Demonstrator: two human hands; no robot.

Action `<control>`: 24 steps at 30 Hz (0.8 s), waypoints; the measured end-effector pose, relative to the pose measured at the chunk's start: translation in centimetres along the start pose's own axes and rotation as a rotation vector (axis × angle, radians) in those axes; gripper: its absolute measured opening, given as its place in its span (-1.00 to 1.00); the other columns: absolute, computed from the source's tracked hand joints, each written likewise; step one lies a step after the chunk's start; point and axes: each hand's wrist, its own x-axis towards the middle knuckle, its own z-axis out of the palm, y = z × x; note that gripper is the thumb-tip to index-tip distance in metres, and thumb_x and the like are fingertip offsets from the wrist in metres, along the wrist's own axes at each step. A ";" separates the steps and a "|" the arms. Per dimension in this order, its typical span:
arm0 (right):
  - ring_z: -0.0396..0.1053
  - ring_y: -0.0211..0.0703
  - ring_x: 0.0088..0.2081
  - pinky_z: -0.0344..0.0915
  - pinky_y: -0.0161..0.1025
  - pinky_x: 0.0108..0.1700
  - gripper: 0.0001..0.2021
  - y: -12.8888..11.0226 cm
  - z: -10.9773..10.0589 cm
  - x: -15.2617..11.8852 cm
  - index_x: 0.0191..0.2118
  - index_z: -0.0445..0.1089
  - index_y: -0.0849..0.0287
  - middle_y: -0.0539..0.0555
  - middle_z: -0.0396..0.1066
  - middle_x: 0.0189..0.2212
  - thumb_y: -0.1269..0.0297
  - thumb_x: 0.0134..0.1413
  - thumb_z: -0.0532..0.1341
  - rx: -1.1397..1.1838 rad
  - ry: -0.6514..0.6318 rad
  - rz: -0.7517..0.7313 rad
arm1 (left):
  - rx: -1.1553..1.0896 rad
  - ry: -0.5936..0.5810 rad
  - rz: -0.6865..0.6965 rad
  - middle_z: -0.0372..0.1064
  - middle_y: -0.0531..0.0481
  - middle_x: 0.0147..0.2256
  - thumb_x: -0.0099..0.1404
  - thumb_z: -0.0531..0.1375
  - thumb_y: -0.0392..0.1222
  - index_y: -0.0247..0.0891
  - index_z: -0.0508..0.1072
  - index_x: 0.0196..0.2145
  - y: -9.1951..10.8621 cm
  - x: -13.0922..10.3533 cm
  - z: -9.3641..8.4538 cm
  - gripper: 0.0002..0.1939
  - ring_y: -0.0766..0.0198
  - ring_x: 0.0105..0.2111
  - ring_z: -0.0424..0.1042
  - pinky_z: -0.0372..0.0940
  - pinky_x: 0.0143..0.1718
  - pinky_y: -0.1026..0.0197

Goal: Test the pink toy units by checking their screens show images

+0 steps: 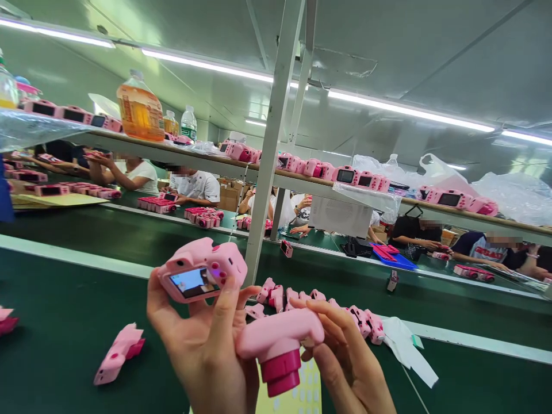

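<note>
My left hand [211,345] is wrapped round a pink toy camera [233,261], its thumb by the buttons. That camera's screen is lit and faces me. Below and to the right, my right hand [349,351] grips a second pink toy camera [280,333] by its right end, with the magenta lens pointing down. The left end of this second camera touches my left hand. A yellow sheet with small pale labels [308,382] lies beneath, partly hidden by the hands. Another pink toy camera [118,353] rests on the green surface at the left.
A row of pink cameras [362,319] and a white cloth-like piece [407,345] lie beyond my hands. A metal post [269,132] rises ahead. The shelf [207,161] holds more cameras, bottles and plastic bags. Several people work across the green bench [345,282].
</note>
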 end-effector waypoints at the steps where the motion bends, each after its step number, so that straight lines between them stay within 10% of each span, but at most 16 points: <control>1: 0.55 -0.09 0.14 0.50 -0.39 -0.03 -0.65 -0.1 0.0 0.1 0.08 0.54 -0.21 -0.01 0.57 0.15 -0.17 0.30 0.26 0.005 -0.006 0.012 | -0.007 0.003 0.001 0.46 -0.02 0.16 0.21 0.40 -0.45 -0.11 0.24 0.38 -0.1 0.0 0.0 -0.15 0.32 -0.17 0.57 0.58 -0.32 0.44; 24: 0.48 -0.06 0.18 0.43 -0.31 0.09 -0.58 0.0 0.7 -0.7 0.18 0.47 -0.20 -0.03 0.51 0.21 -0.16 0.28 0.28 -0.026 0.064 -0.015 | -0.059 -0.049 -0.021 0.49 0.09 0.10 0.21 0.41 -0.48 0.01 0.33 0.29 -0.5 -0.3 0.1 -0.22 0.41 -0.30 0.61 0.57 -0.22 0.42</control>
